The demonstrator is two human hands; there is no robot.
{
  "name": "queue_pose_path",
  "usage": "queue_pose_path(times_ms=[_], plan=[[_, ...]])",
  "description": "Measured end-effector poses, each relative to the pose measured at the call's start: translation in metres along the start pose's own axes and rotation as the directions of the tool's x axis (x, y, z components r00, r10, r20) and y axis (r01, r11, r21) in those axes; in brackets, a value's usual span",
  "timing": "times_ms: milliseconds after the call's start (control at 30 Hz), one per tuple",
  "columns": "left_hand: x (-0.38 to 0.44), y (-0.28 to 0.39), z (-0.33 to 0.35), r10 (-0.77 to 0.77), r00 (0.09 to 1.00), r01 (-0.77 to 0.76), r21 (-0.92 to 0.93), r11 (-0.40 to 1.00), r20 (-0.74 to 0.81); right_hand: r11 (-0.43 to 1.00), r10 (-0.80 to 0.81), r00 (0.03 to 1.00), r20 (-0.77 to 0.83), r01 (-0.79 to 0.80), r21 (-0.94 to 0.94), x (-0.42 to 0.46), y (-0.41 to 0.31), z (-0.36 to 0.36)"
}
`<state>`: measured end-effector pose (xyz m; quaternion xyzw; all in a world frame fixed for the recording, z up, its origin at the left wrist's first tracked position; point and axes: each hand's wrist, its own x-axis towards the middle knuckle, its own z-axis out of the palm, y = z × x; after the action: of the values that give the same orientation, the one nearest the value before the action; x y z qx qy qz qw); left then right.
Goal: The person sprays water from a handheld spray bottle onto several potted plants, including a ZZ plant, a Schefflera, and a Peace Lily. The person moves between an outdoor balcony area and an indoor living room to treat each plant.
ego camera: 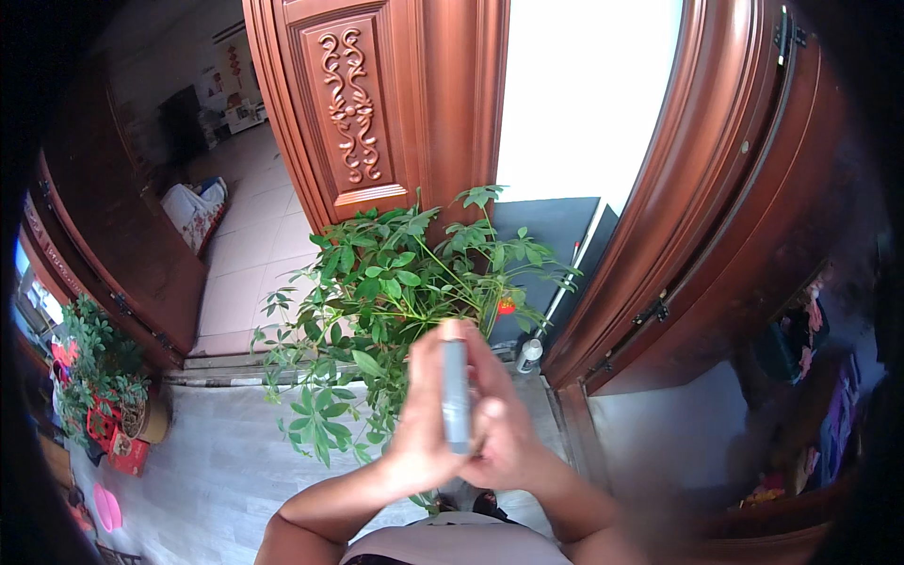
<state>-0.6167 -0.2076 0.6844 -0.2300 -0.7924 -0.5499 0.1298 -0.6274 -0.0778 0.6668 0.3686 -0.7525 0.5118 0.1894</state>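
Observation:
A flat, grey, phone-like device point(455, 402) stands on edge between my two hands, its narrow side facing me. My left hand point(418, 417) presses along its left side with the fingers stretched forward. On the other side, my right hand point(510, 431) grips it with bent fingers, the thumb near its lower end. The broad faces of the device are hidden by my palms, and both hands look slightly blurred. Directly beyond them spreads a leafy green potted plant point(381, 275), with a small red ornament point(506, 305) among its stems. The plant's pot is out of sight behind my hands and the leaves.
A carved brown wooden panel point(353, 113) rises behind the plant. Open doors stand at left point(120, 198) and right point(713, 226). A white bottle point(529, 355) sits by the right door frame. Another potted plant point(106, 360) and a pink basin point(107, 507) are at left.

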Motion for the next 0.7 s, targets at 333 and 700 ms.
queue_pose_path(times_ms=[333,700], plan=[[0.012,-0.016,0.062,0.088,0.908,-0.063,-0.073,0.995,0.411,0.928,0.363,0.857,-0.366,-0.369,0.056,-0.038,0.045,-0.068],[-0.016,-0.062,0.063,-0.232,0.862,0.292,0.068,0.954,-0.450,0.942,0.317,0.848,0.424,-0.333,-0.036,-0.058,0.258,-0.068]])
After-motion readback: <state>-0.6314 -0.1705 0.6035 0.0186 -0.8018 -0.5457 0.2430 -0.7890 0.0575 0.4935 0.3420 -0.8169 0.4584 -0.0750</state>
